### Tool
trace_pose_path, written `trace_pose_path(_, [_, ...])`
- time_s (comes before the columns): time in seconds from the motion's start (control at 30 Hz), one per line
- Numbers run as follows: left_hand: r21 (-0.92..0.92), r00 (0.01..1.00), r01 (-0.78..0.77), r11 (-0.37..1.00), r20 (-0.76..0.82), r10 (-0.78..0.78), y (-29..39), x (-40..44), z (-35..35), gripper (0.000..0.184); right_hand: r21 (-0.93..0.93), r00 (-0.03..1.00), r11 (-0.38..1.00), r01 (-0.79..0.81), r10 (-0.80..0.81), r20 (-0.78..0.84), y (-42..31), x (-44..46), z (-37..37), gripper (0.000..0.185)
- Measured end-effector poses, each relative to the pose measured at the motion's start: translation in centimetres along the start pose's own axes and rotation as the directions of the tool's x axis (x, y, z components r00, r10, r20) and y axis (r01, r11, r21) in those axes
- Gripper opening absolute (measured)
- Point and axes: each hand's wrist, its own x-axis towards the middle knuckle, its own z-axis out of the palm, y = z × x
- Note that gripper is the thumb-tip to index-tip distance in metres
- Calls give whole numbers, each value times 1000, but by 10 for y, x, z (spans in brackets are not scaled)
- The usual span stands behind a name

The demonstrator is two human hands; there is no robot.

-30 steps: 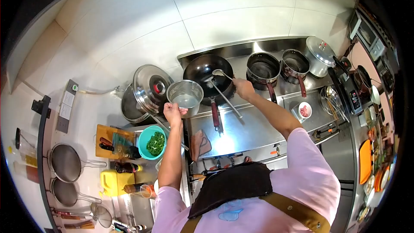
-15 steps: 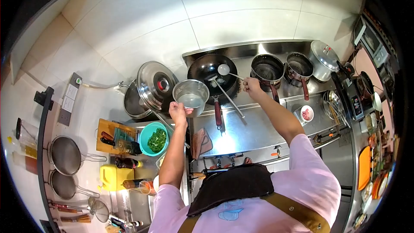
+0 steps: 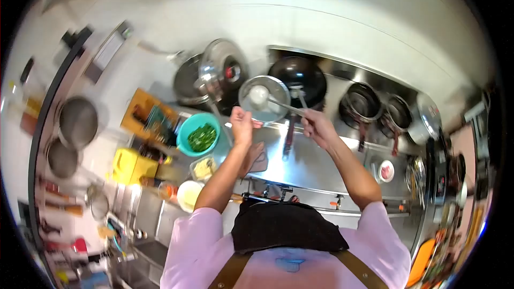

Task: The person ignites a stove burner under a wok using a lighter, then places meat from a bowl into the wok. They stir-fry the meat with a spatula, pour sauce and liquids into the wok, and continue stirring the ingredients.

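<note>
My left hand [image 3: 244, 124] grips the near rim of a round metal bowl [image 3: 284, 86], which it holds up left of the black wok [image 3: 306, 77]. In my right hand [image 3: 318, 126] is the handle of a ladle [image 3: 259, 95]; its whitish round head is over the bowl's opening. Whether the head touches the contents is too blurred to tell. Another utensil [image 3: 301, 98] lies in the wok, whose dark red handle [image 3: 289, 138] points toward me.
Left of my left arm are a turquoise bowl of chopped greens [image 3: 201, 138] and a yellow jug [image 3: 131, 166]. A lidded pan [image 3: 191, 81] stands behind. Two pots [image 3: 363, 101] [image 3: 397, 112] and a small white bowl with pink pieces [image 3: 386, 171] are at right.
The view has turned and shifted. The ladle has moved left from over the wok to over the metal bowl, and my hands are closer together.
</note>
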Motion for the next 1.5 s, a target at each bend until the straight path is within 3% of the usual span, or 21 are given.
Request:
trace_pose_path(0.1, [-71, 992, -34, 997, -121, 25, 24, -44, -40, 15, -87, 975, 991, -99, 114, 193, 31, -7, 29, 46])
trace_pose_path(0.17, [-92, 976, -65, 994, -212, 44, 39, -72, -77, 15, -46, 910, 978, -205, 208, 359, 34, -21, 44, 55])
trace_pose_path(0.23, [-76, 926, -70, 995, -375, 36, 62, -95, -112, 15, -97, 932, 981, -169, 191, 307, 28, -36, 61, 55])
trace_pose_path(0.37, [-33, 814, -244, 969, -551, 185, 101, -130, -193, 14, -221, 960, 965, -139, 186, 207, 34, -30, 51, 52])
trace_pose_path(0.47, [-33, 685, -279, 960, -707, 175, 103, -137, -254, 15, -269, 963, 947, -177, 224, 153, 43, -27, 43, 45])
trace_pose_path(0.6, [-12, 577, -335, 942, -793, 196, 72, -128, -319, 17, -291, 959, 931, -221, 262, 107, 52, -19, 53, 42])
trace_pose_path(0.83, [38, 453, -345, 938, -869, 201, 36, -104, -361, 17, -324, 972, 927, -189, 223, 70, 59, -10, 66, 42])
trace_pose_path(0.93, [41, 447, -320, 946, -874, 190, 22, -101, -372, 18, -291, 971, 929, -229, 237, -8, 65, -3, 42, 39])
trace_pose_path(1.0, [130, 427, -347, 929, -860, 280, -6, -101, -391, 19, -386, 978, 900, -204, 170, -120, 67, 4, 20, 37])
trace_pose_path(1.03, [99, 417, -291, 952, -882, 219, -11, -99, -395, 17, -422, 973, 887, -188, 111, -200, 64, 5, 4, 36])
trace_pose_path(1.07, [38, 420, -301, 953, -892, 168, -11, -97, -391, 18, -500, 958, 851, -161, 13, -286, 64, 13, -18, 35])
trace_pose_path(1.1, [97, 392, -309, 946, -893, 220, -20, -96, -394, 17, -687, 952, 715, -125, -109, -286, 73, 32, -69, 39])
trace_pose_path(1.13, [85, 412, -337, 938, -882, 228, -24, -98, -395, 17, -965, 880, 262, 2, -459, -122, 78, 39, -94, 42])
trace_pose_path(1.17, [87, 450, -326, 941, -862, 235, -27, -101, -395, 16, -983, 825, 67, -170, -536, -180, 79, 40, -102, 47])
trace_pose_path(1.2, [-17, 482, -326, 945, -863, 151, -21, -103, -386, 16, -950, 869, -89, -299, -437, -232, 72, 42, -103, 52])
trace_pose_path(1.23, [-38, 438, -264, 964, -895, 85, -28, -104, -388, 17, -919, 865, -95, -382, -388, -319, 82, 51, -111, 61])
trace_pose_path(1.27, [-78, 487, -224, 971, -873, 42, -35, -109, -393, 18, -941, 919, -79, -329, -257, -300, 87, 57, -115, 71])
trace_pose_path(1.33, [-154, 573, -149, 977, -818, -42, -36, -116, -392, 22, -976, 959, -73, -206, -211, -187, 112, 69, -123, 65])
trace_pose_path(1.43, [-208, 704, -85, 974, -704, -89, -19, -139, -368, 28, -979, 939, -24, -202, -290, -186, 129, 77, -122, 53])
trace_pose_path(1.47, [-215, 663, -9, 977, -733, -155, -19, -143, -362, 29, -990, 907, -63, -127, -412, -90, 131, 73, -126, 43])
trace_pose_path(1.5, [-226, 614, 61, 972, -759, -215, -10, -151, -341, 31, -979, 915, -96, -180, -381, -131, 119, 65, -122, 40])
